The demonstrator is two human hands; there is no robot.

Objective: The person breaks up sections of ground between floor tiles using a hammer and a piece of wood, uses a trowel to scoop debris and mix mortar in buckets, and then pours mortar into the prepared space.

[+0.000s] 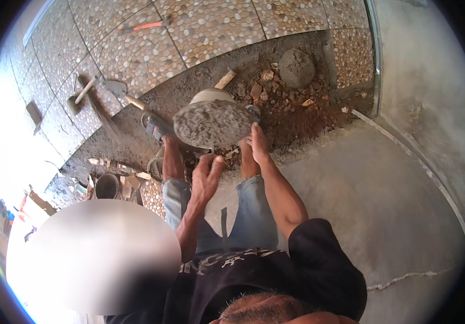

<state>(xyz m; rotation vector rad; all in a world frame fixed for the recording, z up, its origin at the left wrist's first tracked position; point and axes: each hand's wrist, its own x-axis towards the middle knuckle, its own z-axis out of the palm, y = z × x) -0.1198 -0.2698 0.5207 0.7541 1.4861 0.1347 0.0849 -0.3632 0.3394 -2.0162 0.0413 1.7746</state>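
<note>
Between my lower legs I hold a round bucket-like container point(213, 123), its broad face grey and speckled with mortar. I cannot tell whether that face is wet mix inside or a crusted outside. A pale curved part shows at its far edge. My left hand point(207, 171) is curled closed at the container's near edge, its grip partly hidden. Against the right side presses my right hand point(257, 141), fingers extended along it. Beyond, to the right, a rounded mound of grey mortar point(297, 68) lies on the bed next to broken rubble point(262, 92).
Pebble-patterned tiles point(211, 32) cover the far floor. A trowel point(116, 88), a mallet point(85, 90) and a red-handled tool point(147, 25) lie there. At left are a dark bucket point(106, 186) and tile scraps point(130, 186). A wall edge point(375, 65) borders the right.
</note>
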